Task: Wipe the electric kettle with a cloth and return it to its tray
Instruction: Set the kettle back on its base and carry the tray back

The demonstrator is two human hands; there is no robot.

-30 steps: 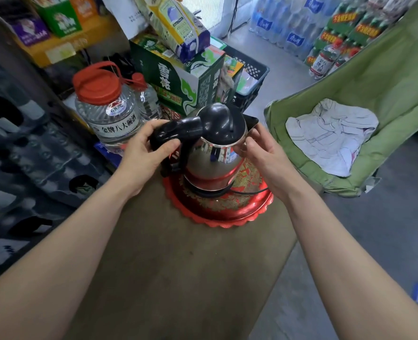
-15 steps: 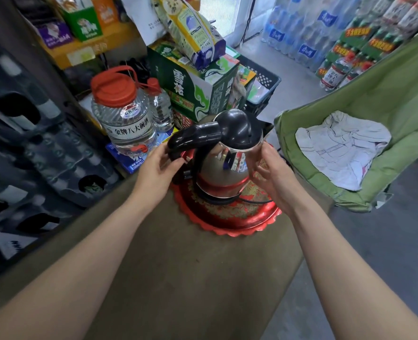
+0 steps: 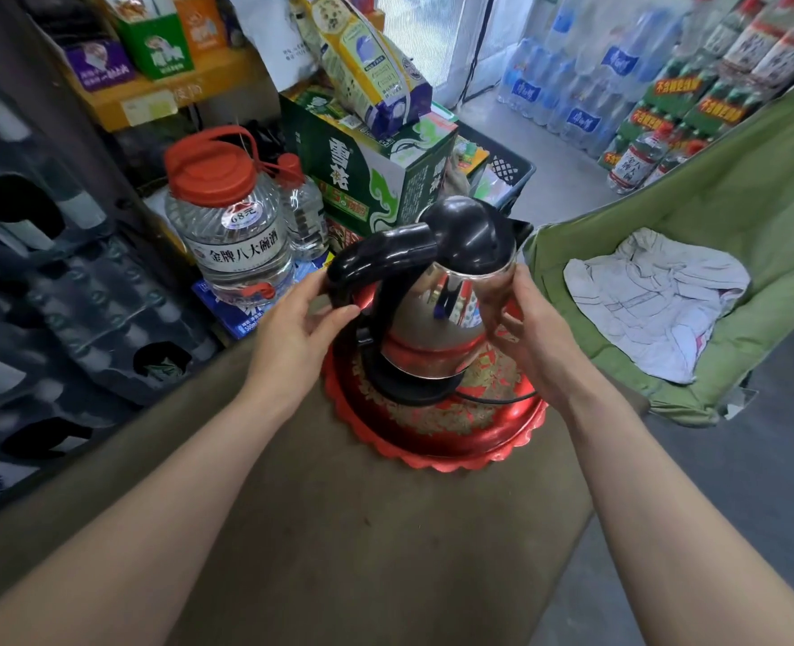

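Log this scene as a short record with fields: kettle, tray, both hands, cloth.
kettle: steel, black lid, tilted over its black base
tray: red, on the brown table, under the base
left hand: grips the kettle's handle
right hand: cups the kettle's side
cloth: white, lying on the green chair, touched by neither hand

I count one kettle (image 3: 451, 291), one red tray (image 3: 455, 452), one white cloth (image 3: 651, 300). Two hands: left hand (image 3: 292, 338), right hand (image 3: 534, 338). Two red-capped jugs: big jug (image 3: 236, 235), small jug (image 3: 304, 207). One green carton (image 3: 367, 179), one black crate (image 3: 511, 167).
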